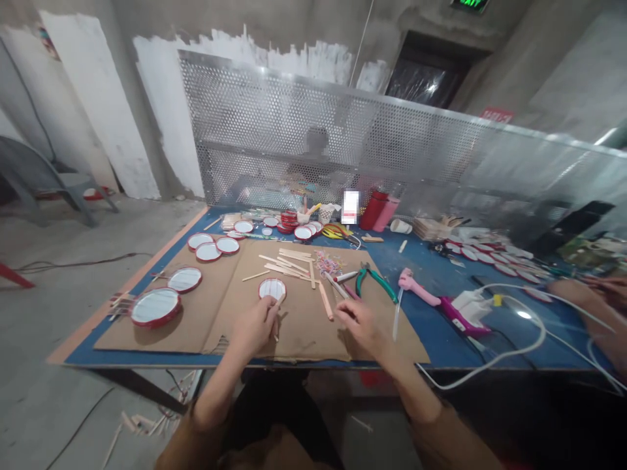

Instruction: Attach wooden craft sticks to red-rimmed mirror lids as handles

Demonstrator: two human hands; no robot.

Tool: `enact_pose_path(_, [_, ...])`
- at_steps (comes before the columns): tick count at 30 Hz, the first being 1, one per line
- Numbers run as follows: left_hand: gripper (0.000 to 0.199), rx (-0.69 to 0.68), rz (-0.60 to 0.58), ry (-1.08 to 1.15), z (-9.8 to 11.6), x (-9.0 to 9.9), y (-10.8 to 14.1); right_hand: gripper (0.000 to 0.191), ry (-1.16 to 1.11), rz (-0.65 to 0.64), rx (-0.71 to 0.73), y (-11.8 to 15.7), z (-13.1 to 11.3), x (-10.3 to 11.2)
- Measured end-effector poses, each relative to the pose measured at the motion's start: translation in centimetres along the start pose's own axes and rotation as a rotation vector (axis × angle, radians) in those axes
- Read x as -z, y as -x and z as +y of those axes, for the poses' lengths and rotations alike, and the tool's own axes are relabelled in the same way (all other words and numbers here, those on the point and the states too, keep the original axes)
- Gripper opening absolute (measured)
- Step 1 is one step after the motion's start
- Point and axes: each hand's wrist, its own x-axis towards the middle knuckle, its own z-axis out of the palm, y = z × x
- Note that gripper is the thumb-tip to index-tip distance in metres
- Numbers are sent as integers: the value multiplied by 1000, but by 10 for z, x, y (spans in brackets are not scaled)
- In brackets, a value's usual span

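Note:
My left hand [257, 323] is closed at the lower edge of a small round drum [271, 288] with a white face and red rim. A thin wooden stick shows at its fingers; how it meets the drum is hidden. My right hand [360, 321] hovers over the cardboard sheet [304, 336], thumb and fingertips pinched together; whatever they hold is too small to make out. Just left of those fingertips lies an orange pen [326, 301]. Flat wooden sticks [287, 264], a heap of coloured string bits [329, 262] and green-handled pliers [376, 282] lie beyond my hands.
Larger drums [155, 307] and several white discs [209, 252] sit at left. A pink glue gun [416, 287] and a purple power strip [463, 315] with white cables lie at right. Another person's arm [582, 307] reaches in. A perforated metal screen [274, 124] stands behind.

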Motion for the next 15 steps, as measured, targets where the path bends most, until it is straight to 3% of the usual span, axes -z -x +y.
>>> enact_pose_path(1, [21,-17,93,34,-1,-4,1,25,70,42,-40,0,13,6])
enact_pose_path(3, [25,-63,163,214,-5,-9,6,26,236,118,-110,0,35,15])
enact_pose_path(6, [35,-113,97,472,-12,-7,12,24,492,215,-132,0,53,22])
enact_pose_path(10, [34,-135,17,465,-13,2,14,21,750,187,-150,-3,52,15])
enact_pose_path(15, [36,-28,-167,629,-5,8,12,21,801,209,-160,-9,45,4])
